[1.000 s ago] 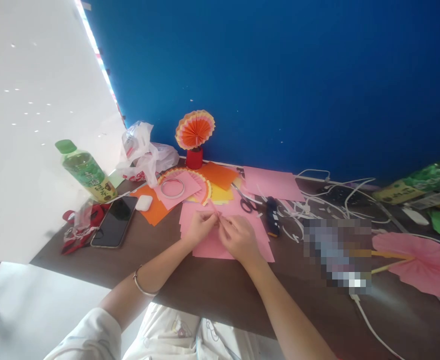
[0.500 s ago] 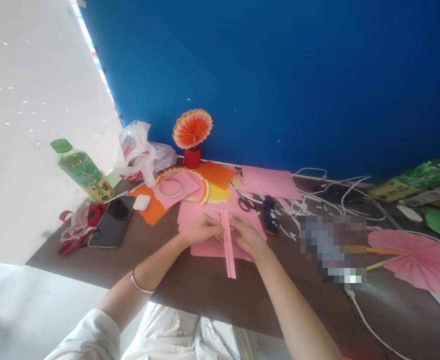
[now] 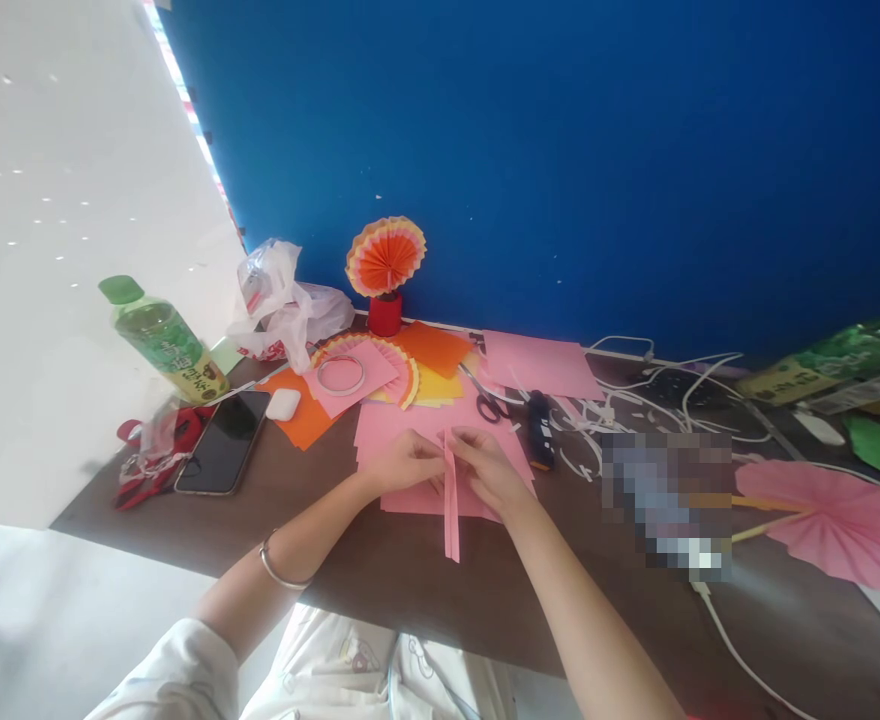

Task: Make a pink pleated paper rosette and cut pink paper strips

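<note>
A narrow folded strip of pink paper (image 3: 451,510) stands between my hands, its lower end pointing toward me. My left hand (image 3: 408,464) pinches it from the left near its far end. From the right, my right hand (image 3: 489,468) grips the same end, thumb and fingers closed on it. Some fingertips are hidden behind the strip. Under both hands lies a stack of pink paper sheets (image 3: 402,498). Just beyond my right hand are scissors (image 3: 491,405) with dark handles and a dark box cutter (image 3: 540,430).
An orange pleated paper fan (image 3: 387,257) stands in a red base at the back. Leftward are a phone (image 3: 224,443), a white case (image 3: 283,404) and a green-capped bottle (image 3: 162,340). White cables (image 3: 684,400) and a pink pleated fan (image 3: 845,520) lie to the right.
The folded strip has turned slightly, its near end swinging left, and it now looks narrower. My fingers have shifted a little and still hold its far end.
</note>
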`<state>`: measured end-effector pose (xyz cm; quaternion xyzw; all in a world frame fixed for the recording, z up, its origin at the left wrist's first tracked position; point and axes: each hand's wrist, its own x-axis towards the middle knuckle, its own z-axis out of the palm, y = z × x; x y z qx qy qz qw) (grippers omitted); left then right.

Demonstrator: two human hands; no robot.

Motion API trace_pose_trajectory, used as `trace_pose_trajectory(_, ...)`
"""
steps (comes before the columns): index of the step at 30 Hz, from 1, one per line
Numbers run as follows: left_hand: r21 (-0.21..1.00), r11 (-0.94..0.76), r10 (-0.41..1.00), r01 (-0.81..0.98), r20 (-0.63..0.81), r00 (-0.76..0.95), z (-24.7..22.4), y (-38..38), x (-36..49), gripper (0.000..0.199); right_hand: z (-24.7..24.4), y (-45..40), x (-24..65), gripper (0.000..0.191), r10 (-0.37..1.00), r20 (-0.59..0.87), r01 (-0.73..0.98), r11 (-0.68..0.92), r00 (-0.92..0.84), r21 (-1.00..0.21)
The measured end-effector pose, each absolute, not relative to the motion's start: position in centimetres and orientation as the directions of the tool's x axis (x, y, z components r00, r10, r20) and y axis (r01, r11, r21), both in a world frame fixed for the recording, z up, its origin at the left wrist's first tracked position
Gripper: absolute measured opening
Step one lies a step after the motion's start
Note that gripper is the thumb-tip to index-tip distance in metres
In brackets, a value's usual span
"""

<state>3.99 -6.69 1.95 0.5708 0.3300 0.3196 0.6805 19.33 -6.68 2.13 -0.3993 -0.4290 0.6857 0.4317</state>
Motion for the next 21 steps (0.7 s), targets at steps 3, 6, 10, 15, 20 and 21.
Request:
trace_pose_trajectory(3, 0.993, 0.113, 0.833, -0.045, -0.070, 0.549, 1.89, -6.83, 4.14, 0.016, 2.41, -6.79, 19.01, 0.022, 0.946, -0.191, -0.250, -0.257, -0.261, -0.933)
trace_pose_trajectory(6, 0.994, 0.099, 0.844, -0.045, -0.060, 0.533, 1.74, -6.84, 4.26, 0.017, 2.41, -6.82, 18.82, 0.021, 0.955, -0.184, -0.254, -0.242, -0.231, -0.936)
trace_pose_trajectory(10, 0.994, 0.099, 0.839, -0.049, -0.057, 0.541, 1.66, -6.78, 4.31, 0.017, 2.06, -6.80, 18.80, 0.020, 0.962, -0.162, -0.251, -0.216, -0.221, -0.944)
trace_pose_trajectory(15, 0.993, 0.113, 0.828, -0.040, -0.072, 0.556, 1.84, -6.76, 4.13, 0.019, 1.95, -6.84, 18.67, 0.026, 0.974, -0.149, -0.215, -0.185, -0.173, -0.959)
trace_pose_trajectory(20, 0.985, 0.163, 0.818, -0.049, -0.108, 0.565, 1.91, -6.81, 4.09, 0.030, 2.35, -7.05, 18.42, 0.031, 0.983, -0.112, -0.221, -0.142, -0.146, -0.965)
trace_pose_trajectory(21, 0.991, 0.137, 0.829, -0.004, -0.112, 0.548, 1.94, -6.84, 4.14, 0.031, 2.44, -7.11, 18.36, 0.031, 0.985, -0.104, -0.220, -0.134, -0.139, -0.966)
